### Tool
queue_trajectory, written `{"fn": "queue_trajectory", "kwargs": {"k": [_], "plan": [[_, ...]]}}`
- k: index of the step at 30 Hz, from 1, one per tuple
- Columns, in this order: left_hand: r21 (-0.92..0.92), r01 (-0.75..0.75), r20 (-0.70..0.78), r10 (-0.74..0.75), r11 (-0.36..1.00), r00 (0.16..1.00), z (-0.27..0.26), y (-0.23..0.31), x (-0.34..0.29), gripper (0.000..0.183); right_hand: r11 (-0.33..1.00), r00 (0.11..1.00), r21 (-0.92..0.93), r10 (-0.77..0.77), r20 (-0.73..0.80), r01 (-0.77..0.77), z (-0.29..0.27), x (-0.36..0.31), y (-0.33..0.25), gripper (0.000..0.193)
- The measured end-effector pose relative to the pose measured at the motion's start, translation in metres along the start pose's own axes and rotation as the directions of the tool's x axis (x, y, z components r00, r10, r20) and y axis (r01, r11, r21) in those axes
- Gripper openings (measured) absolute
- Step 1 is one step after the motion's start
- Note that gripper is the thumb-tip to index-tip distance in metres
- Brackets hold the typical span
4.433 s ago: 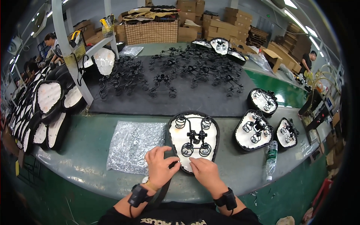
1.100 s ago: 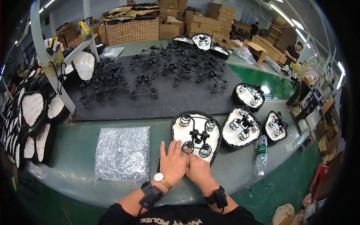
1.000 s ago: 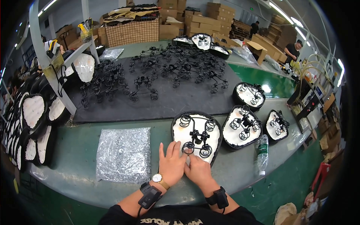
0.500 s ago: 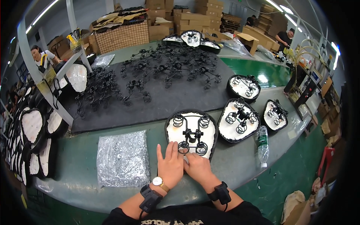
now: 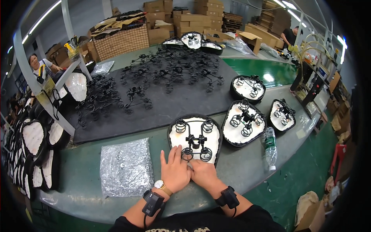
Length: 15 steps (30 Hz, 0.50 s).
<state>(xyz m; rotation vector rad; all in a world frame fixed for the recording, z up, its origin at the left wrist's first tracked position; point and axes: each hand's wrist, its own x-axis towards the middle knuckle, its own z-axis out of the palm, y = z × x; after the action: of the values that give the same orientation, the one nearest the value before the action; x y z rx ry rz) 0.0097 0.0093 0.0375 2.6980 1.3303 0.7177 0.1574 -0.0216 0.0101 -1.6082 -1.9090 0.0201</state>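
An upturned bicycle saddle [image 5: 210, 145], with a white underside and black rim, lies in front of me. Its black wire frame with coil springs [image 5: 196, 141] sits on top. My left hand [image 5: 175, 172] rests on the saddle's near left edge, fingers stretched out over the white underside. Beside it, my right hand [image 5: 205, 174] has its fingers curled around the near end, thumb toward the left hand. What lies under the right fingers is hidden. A small greyish patch shows between the two hands.
Left of my hands lies a clear bag of small metal parts [image 5: 126, 167]. More saddles with spring frames [image 5: 244, 123] and a water bottle [image 5: 271, 149] stand to the right. Spring frames [image 5: 135, 96] cover a black mat [image 5: 170, 110]; saddles [image 5: 34, 138] are stacked left. Two people work farther off.
The view has shifted slightly. My hands stay at the saddle's near end in nearly the same pose. The person at the far left has raised their head.
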Motion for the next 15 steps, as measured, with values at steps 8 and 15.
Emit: {"fn": "queue_trajectory", "kwargs": {"k": [8,15], "plan": [[-0.078,-0.048,-0.060,0.043,0.996,0.997,0.014,-0.007,-0.018,0.057,0.997,0.998,0.049,0.056,-0.026,-0.055,-0.004,-0.002,-0.003,0.018],[0.025,-0.040,-0.051,0.042,0.999,0.998,0.007,0.001,-0.020,0.053,0.997,0.998,0.082,-0.005,-0.064,0.010,-0.003,-0.007,0.003,0.017]]}}
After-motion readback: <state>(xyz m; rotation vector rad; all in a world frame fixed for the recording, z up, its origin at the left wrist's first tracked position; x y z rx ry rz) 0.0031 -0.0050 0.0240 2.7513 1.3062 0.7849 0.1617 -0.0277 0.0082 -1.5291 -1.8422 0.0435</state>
